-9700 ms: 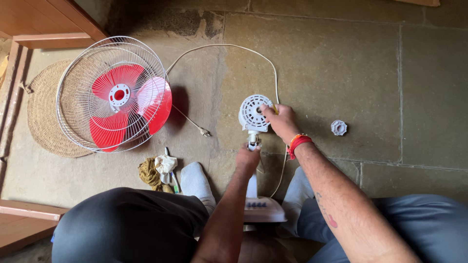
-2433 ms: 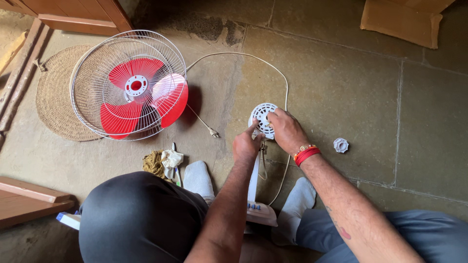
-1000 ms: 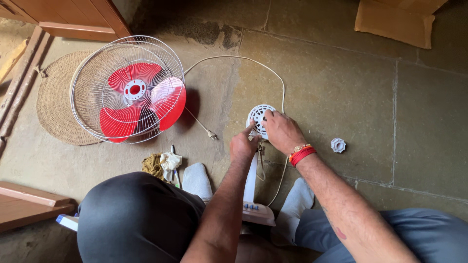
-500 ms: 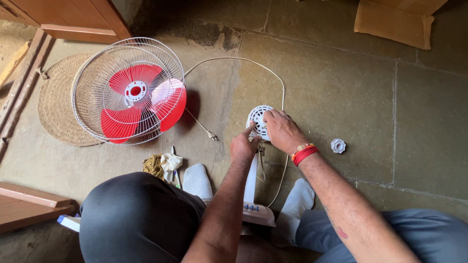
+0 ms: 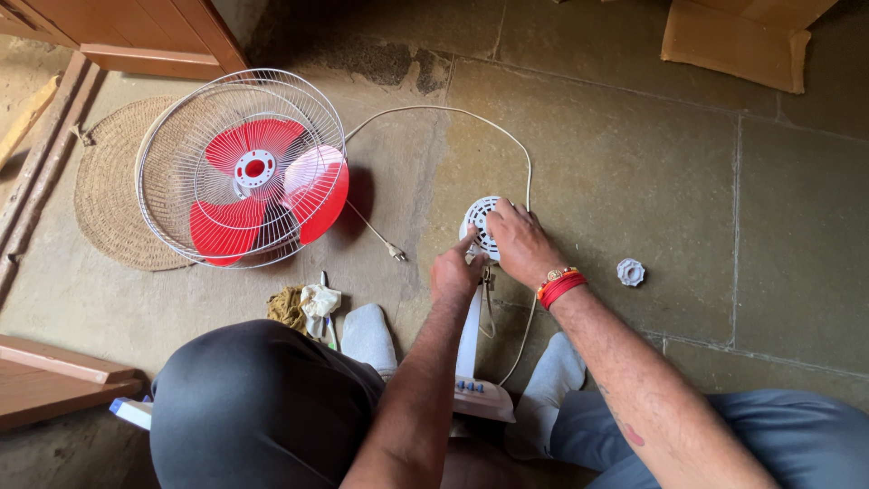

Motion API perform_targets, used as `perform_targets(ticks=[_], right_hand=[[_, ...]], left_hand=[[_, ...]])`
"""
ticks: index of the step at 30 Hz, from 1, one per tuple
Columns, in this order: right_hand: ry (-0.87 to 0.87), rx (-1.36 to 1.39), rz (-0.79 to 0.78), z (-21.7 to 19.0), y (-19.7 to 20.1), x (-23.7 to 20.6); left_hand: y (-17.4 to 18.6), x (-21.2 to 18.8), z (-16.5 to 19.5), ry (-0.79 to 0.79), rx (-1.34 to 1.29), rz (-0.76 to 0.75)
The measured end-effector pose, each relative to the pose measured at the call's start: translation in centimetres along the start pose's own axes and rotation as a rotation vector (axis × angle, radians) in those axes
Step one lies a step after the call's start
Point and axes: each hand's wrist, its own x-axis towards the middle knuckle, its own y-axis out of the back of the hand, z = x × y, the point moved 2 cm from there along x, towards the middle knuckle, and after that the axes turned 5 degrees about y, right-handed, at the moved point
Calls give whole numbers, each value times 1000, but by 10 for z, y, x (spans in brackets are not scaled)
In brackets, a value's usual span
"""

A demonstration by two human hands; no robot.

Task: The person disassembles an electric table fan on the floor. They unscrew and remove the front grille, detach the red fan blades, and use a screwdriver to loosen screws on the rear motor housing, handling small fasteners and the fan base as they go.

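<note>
Stone floor | right hand grip closed on motor housing | left hand touching

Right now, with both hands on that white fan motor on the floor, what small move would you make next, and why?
Probably keep the right hand pressed on the white fan motor housing while the left hand works at its neck: the left fingertips sit just below the housing, and the red-bladed fan cage and small white cap lie apart.

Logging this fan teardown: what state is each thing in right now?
Fan motor housing: on the floor, blades off, under both hands.
Left hand: fingertip touching housing.
Right hand: resting on housing.
Fan cage: detached, red blades inside.
Plug: unplugged.
White cap: loose on floor.
</note>
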Motion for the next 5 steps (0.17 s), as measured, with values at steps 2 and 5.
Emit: perform_targets(ticks=[2,5], right_hand=[[-52,38,-36,-6,5,3],[-404,0,-338,-10,16,6]], left_hand=[[0,1,0,-7,-8,-5],[-1,-1,-1,-3,6,-4]])
